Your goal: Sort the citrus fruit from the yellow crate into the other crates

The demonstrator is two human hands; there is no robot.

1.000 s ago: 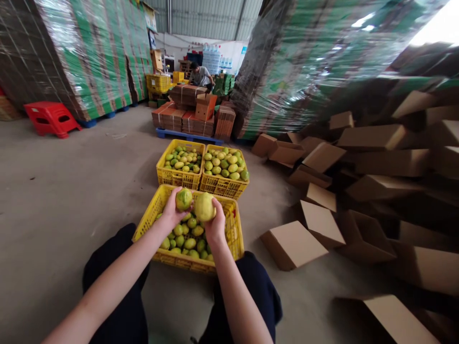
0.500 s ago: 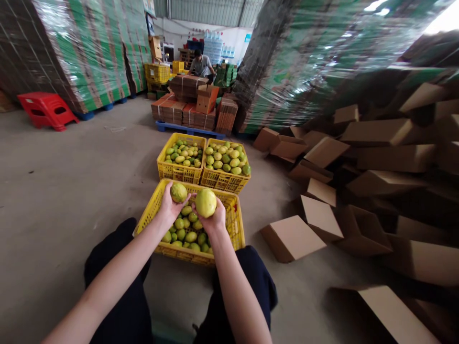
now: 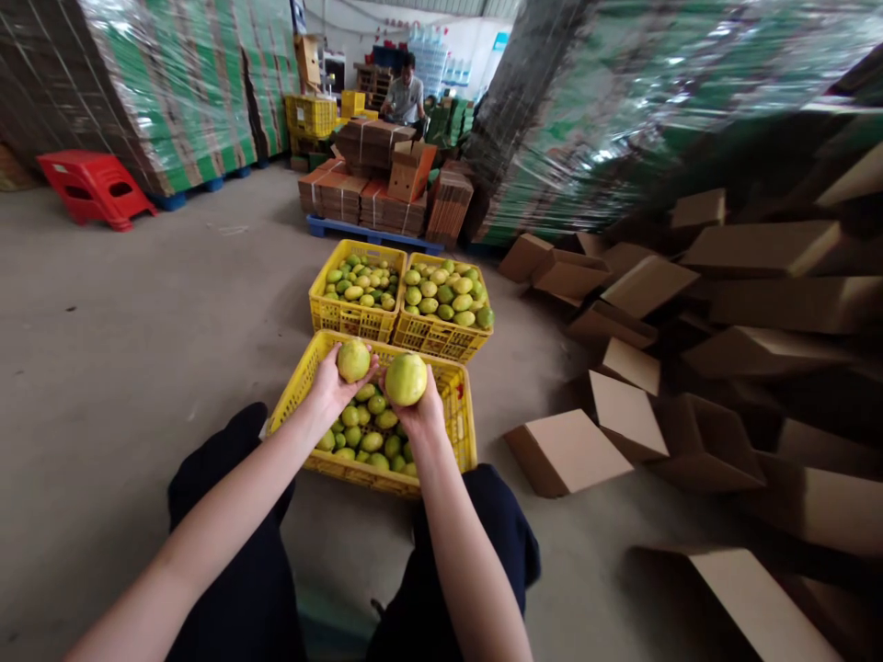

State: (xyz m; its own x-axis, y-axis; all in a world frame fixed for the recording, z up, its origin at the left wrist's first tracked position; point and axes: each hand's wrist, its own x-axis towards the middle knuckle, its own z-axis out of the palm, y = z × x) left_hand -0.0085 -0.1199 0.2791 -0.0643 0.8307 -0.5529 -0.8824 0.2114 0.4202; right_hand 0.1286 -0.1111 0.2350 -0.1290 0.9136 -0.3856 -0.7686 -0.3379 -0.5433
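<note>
My left hand (image 3: pixel 331 384) is closed around a yellow-green lemon (image 3: pixel 353 360), its fingers curled under and behind the fruit. A larger, paler yellow-green lemon (image 3: pixel 406 379) rests in my right hand (image 3: pixel 424 414), gripped between thumb and fingers. Both hands are side by side over a yellow plastic crate (image 3: pixel 459 432), with a small gap between the two fruits. Several green and yellow lemons (image 3: pixel 372 441) lie on the crate's bottom, partly hidden by my hands and forearms.
Two yellow crates (image 3: pixel 355 319) heaped with lemons stand just beyond. Flattened cartons (image 3: pixel 393 216) sit on a blue pallet (image 3: pixel 372 234), with a person (image 3: pixel 406 97) behind. Open cardboard boxes (image 3: pixel 572 450) are piled right. A red stool (image 3: pixel 97 188) and wrapped stacks (image 3: pixel 193 92) stand farther back.
The lemon in my left hand has turned, showing a different side. Both hands still hold their fruit, slightly farther apart. The view has tilted down a little, and the person behind sits more upright.
</note>
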